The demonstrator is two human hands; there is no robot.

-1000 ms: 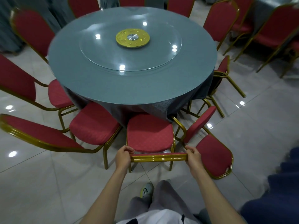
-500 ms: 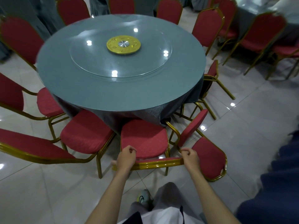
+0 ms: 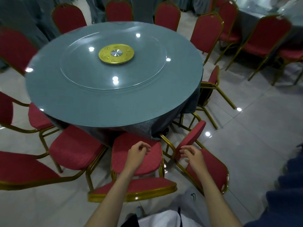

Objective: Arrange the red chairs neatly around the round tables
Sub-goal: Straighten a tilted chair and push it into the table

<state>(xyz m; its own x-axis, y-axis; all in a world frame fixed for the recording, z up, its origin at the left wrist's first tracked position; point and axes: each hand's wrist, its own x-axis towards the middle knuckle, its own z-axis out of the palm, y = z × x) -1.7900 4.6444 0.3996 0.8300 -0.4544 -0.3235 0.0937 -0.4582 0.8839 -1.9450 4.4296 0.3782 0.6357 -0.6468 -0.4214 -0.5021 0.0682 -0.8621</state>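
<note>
A round grey-blue table with a glass turntable and a gold centre disc fills the middle. Right in front of me stands a red chair with a gold frame, its seat tucked at the table's near edge and its backrest top below my arms. My left hand hovers over that seat, fingers loosely curled, holding nothing. My right hand hangs free above a second red chair that lies tipped over on the floor to the right.
Several more red chairs ring the table, including a near-left chair, a far-left one and one on the right edge. Another table with chairs stands at the back right. A dark blue cloth mass sits at bottom right.
Both hands have let go of the chair's backrest and risen above it. The chair sits closer in under the table edge, and my view has moved nearer.
</note>
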